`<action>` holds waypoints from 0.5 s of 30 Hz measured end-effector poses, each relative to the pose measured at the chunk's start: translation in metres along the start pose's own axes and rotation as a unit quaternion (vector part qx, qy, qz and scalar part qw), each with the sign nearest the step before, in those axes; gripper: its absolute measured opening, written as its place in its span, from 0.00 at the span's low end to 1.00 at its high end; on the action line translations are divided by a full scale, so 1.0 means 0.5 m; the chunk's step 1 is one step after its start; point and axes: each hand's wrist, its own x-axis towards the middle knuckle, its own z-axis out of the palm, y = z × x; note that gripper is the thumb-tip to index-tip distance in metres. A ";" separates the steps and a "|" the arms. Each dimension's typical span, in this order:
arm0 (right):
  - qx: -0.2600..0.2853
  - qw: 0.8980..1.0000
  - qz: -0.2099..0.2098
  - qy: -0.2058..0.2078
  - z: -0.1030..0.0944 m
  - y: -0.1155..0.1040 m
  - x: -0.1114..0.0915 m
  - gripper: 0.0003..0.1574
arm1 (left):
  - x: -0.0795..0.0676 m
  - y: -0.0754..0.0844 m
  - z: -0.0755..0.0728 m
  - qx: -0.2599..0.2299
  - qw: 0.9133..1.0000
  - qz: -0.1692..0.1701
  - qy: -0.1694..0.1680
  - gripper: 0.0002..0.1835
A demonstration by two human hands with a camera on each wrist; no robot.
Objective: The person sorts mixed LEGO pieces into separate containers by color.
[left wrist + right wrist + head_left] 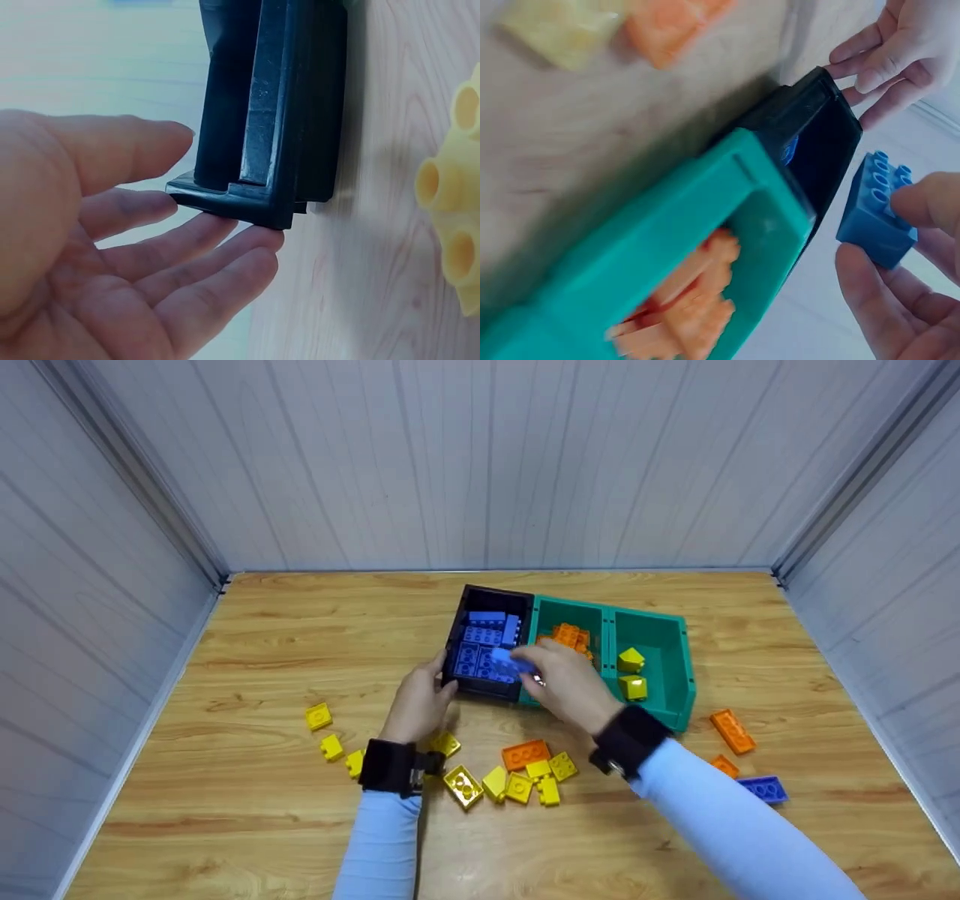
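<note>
My right hand (574, 682) pinches a blue building brick (877, 210) between thumb and fingers. In the head view the brick is held over the black bin (489, 685), overlapping its right side. Several blue bricks (481, 635) lie inside that bin, some in neat rows. My left hand (415, 705) is at the bin's near left corner. Its fingertips (259, 244) touch the outside of the black wall, while the thumb stands apart above the rim. Beside the black bin, a green bin (570, 604) holds orange bricks (571, 639).
A second green bin (652, 619) on the right contains two yellow bricks (632, 688). Yellow bricks (463, 786) and an orange brick (526, 754) lie in front. More orange bricks (733, 731) and a blue brick (765, 789) lie at right. Pale walls (480, 465) enclose the wooden table (315, 637).
</note>
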 end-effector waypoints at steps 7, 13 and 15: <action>-0.035 0.997 0.037 -0.056 0.027 -0.014 0.094 0.20 | -0.001 -0.004 0.004 -0.028 1.000 -0.006 -0.013 0.33; -0.044 0.996 0.040 -0.066 0.018 -0.029 0.103 0.21 | 0.001 -0.006 0.002 -0.043 0.999 -0.013 -0.012 0.33; -0.037 0.998 0.024 -0.055 0.010 -0.033 0.091 0.19 | 0.000 -0.008 0.001 -0.054 0.998 -0.021 -0.016 0.33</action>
